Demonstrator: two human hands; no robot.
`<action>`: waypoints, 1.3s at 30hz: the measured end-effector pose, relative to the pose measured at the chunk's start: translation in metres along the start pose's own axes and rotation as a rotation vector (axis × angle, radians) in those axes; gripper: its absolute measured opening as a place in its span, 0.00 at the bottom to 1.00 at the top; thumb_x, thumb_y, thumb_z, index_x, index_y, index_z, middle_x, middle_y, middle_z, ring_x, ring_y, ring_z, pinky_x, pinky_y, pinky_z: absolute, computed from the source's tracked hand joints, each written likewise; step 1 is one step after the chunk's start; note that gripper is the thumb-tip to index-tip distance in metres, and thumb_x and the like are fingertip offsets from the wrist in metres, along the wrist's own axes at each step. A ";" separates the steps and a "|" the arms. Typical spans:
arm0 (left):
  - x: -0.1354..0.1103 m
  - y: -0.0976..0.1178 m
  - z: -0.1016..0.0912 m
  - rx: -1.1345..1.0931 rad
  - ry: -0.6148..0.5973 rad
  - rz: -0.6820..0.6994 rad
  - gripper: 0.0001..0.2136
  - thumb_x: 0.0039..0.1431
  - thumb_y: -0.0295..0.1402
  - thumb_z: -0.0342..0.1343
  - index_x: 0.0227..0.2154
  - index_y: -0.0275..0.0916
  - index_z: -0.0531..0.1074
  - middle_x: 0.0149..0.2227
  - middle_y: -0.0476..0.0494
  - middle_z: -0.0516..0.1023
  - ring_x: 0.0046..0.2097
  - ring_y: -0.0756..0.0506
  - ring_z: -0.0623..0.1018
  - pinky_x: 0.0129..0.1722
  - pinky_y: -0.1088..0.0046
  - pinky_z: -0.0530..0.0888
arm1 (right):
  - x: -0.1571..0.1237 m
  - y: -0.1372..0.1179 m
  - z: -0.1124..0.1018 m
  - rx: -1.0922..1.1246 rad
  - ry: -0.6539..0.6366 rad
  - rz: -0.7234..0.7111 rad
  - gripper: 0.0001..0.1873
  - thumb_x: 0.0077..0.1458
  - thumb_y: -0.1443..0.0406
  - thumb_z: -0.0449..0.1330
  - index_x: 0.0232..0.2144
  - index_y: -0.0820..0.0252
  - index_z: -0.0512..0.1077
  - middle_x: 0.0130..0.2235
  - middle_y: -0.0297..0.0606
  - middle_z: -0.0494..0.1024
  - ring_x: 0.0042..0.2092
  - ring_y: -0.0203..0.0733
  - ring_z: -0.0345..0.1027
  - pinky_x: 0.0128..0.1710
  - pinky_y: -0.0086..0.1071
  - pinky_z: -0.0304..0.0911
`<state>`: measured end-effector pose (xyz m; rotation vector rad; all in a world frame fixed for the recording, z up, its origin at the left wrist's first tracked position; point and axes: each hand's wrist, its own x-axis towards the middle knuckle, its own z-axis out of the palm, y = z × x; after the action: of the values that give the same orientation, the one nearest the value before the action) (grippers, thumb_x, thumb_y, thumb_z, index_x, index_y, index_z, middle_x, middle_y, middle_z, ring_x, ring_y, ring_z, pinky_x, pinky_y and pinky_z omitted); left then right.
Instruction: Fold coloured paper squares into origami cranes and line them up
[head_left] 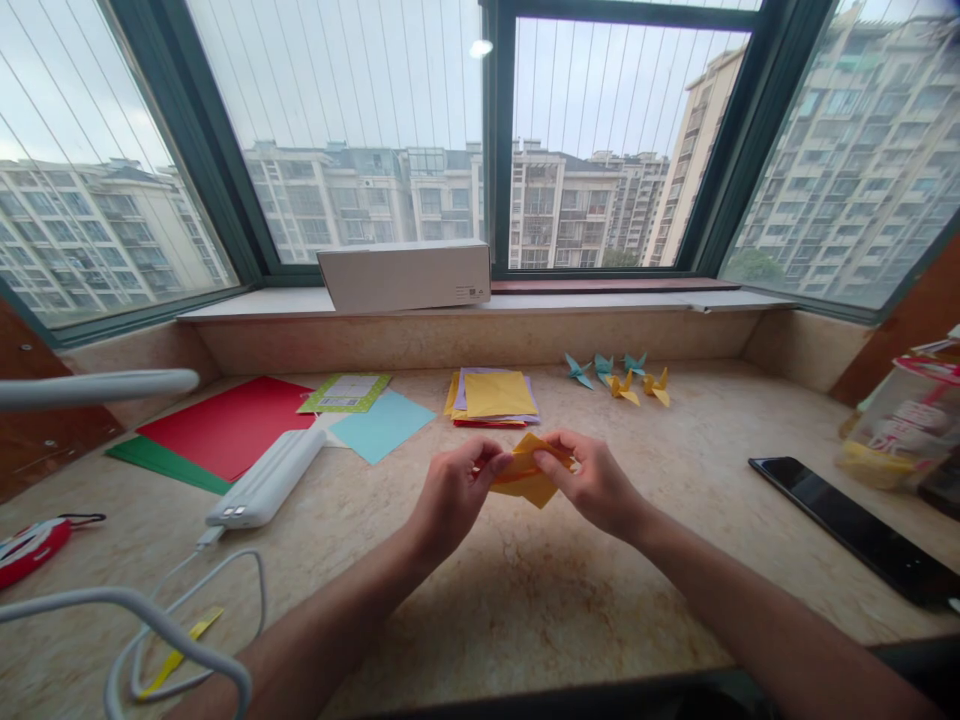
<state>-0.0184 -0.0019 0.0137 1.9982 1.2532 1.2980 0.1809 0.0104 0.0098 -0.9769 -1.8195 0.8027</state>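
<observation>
A partly folded piece of yellow origami paper (534,488) is held up between both hands, above the stone counter. My left hand (459,488) pinches its left side between thumb and fingers. On the opposite side my right hand (596,478) grips it, the thumb pressed on the front face. The fingers hide parts of the folds. Just behind the hands lies a stack of square paper (499,393), yellow on top with lilac and red showing below. Folded paper cranes stand to the right of the stack: yellow cranes (624,388) in front, blue cranes (604,368) behind.
To the left are red paper (240,425), green paper (161,463), light blue paper (384,425) and a white power bank (268,480) with a looped cable (259,575). A black phone (847,520) and a plastic cup (900,425) sit at right. A white box (405,277) rests on the sill.
</observation>
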 end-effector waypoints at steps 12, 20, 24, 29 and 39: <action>-0.002 -0.001 0.002 -0.059 -0.132 0.006 0.13 0.57 0.39 0.60 0.44 0.41 0.75 0.34 0.44 0.82 0.33 0.44 0.81 0.33 0.72 0.75 | 0.000 0.005 0.003 0.114 0.041 0.048 0.12 0.59 0.59 0.59 0.38 0.61 0.75 0.36 0.40 0.81 0.36 0.43 0.75 0.35 0.32 0.70; 0.000 0.001 -0.002 0.014 -0.151 -0.002 0.14 0.59 0.44 0.57 0.34 0.37 0.79 0.28 0.44 0.82 0.28 0.46 0.79 0.27 0.76 0.69 | 0.001 0.007 0.003 0.164 0.022 0.032 0.15 0.59 0.56 0.60 0.40 0.60 0.77 0.38 0.40 0.82 0.38 0.44 0.76 0.38 0.34 0.71; 0.001 -0.003 0.000 -0.110 -0.200 -0.108 0.17 0.59 0.45 0.57 0.27 0.35 0.77 0.21 0.45 0.79 0.24 0.48 0.77 0.25 0.77 0.69 | 0.003 0.010 0.003 0.336 0.008 0.092 0.18 0.56 0.53 0.62 0.41 0.61 0.77 0.39 0.41 0.83 0.38 0.44 0.77 0.39 0.35 0.72; 0.005 -0.011 0.003 -0.330 -0.193 -0.226 0.20 0.59 0.48 0.56 0.25 0.35 0.73 0.20 0.45 0.77 0.21 0.49 0.77 0.21 0.77 0.70 | 0.006 0.011 0.001 0.348 0.047 0.101 0.19 0.53 0.52 0.65 0.38 0.62 0.77 0.37 0.41 0.83 0.37 0.44 0.77 0.37 0.34 0.72; 0.004 0.003 0.010 -0.743 -0.238 -0.522 0.24 0.59 0.51 0.56 0.40 0.31 0.74 0.40 0.31 0.81 0.37 0.41 0.83 0.40 0.64 0.78 | 0.000 0.015 -0.003 -0.396 0.410 -0.354 0.08 0.62 0.62 0.59 0.40 0.55 0.77 0.38 0.41 0.84 0.37 0.45 0.78 0.40 0.39 0.71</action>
<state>-0.0074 0.0007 0.0131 1.1582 0.9009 1.0149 0.1884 0.0180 -0.0015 -0.9394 -1.7416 0.0154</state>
